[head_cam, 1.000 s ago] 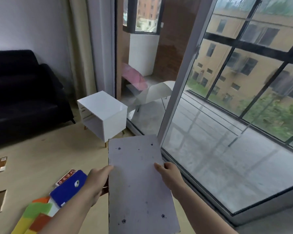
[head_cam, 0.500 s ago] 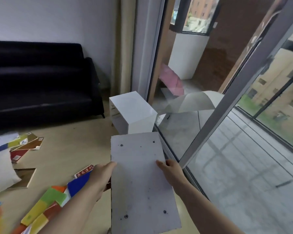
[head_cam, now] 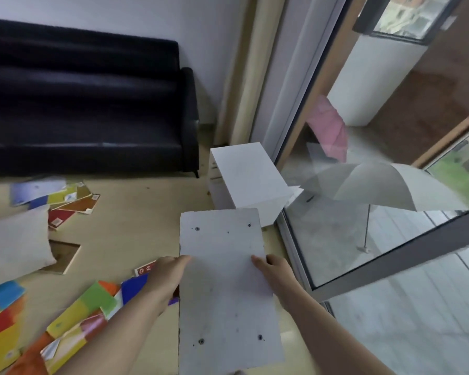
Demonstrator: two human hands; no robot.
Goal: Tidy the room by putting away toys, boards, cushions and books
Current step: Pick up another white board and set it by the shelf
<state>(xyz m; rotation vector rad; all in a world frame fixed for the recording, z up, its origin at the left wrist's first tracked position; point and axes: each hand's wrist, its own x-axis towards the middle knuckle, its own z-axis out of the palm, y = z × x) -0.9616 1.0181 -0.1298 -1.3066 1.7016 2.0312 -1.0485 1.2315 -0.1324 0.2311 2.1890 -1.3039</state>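
- Board (head_cam: pixel 228 288): grey rectangular panel with small dark holes near its corners, held face up above the floor (head_cam: pixel 136 226). Its far edge is near the white cabinet (head_cam: pixel 249 182).
- Left hand (head_cam: pixel 165 277): grips the board's left edge, thumb on top. The fingers pass beneath the panel and are hidden.
- Right hand (head_cam: pixel 275 269): grips the right edge in the same way, thumb on top, fingers out of sight underneath.
- Books (head_cam: pixel 87 315): coloured covers scattered on the floor just left of the board. A second cluster (head_cam: pixel 65 201) lies in front of the black sofa (head_cam: pixel 87 104).
- Cushion (head_cam: pixel 14 244): pale, on the floor at the left, between the two clusters.
- Umbrella (head_cam: pixel 390 188): open, pale, beyond the glass at the right.
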